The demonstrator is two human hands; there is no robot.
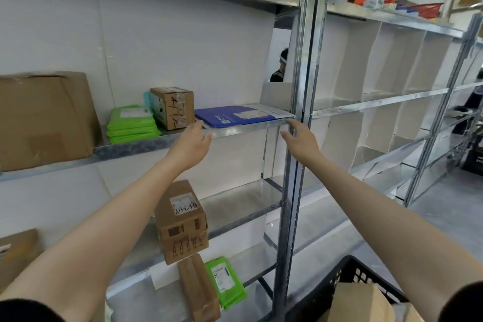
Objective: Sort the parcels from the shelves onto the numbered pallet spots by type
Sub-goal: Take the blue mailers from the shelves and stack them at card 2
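Blue parcel: the blue parcel point(230, 117) is lying flat at the right end of the middle shelf point(146, 142). Its front edge is running along the shelf's front edge, and its right corner is sitting just beside the upright post point(300, 91).
Left hand: the left hand point(193, 140) is reaching over the shelf's front edge with its fingers straight, the tips arriving at the parcel's near left corner. It is gripping nothing.
Right hand: the right hand point(298, 136) is reaching up with its fingers uncurled at the parcel's near right corner, between parcel and post. Whether it is touching cannot be told.
Room: open space is showing above the parcel up to the next shelf. The small brown box point(173, 107) is crowding the parcel's left edge.
Count, middle shelf: one blue parcel, one small brown box, one teal packet point(151, 104) behind that box, one stack of green mailers point(132, 124), and one large brown box point(44, 117) at the left end.
Count, lower shelf: two stacked boxes point(183, 219) are sitting at the front edge, with bare metal running to their right.
Count, bottom shelf: one long brown box point(198, 293) and one pile of green packets point(227, 282) are lying side by side.
Crate: a black crate point(339, 277) at the lower right is holding one carton point(358, 303).
Writing: black handwritten characters are showing on the small brown box and on the upper stacked box. White print and a white label are showing on the blue parcel. None of it is readable.
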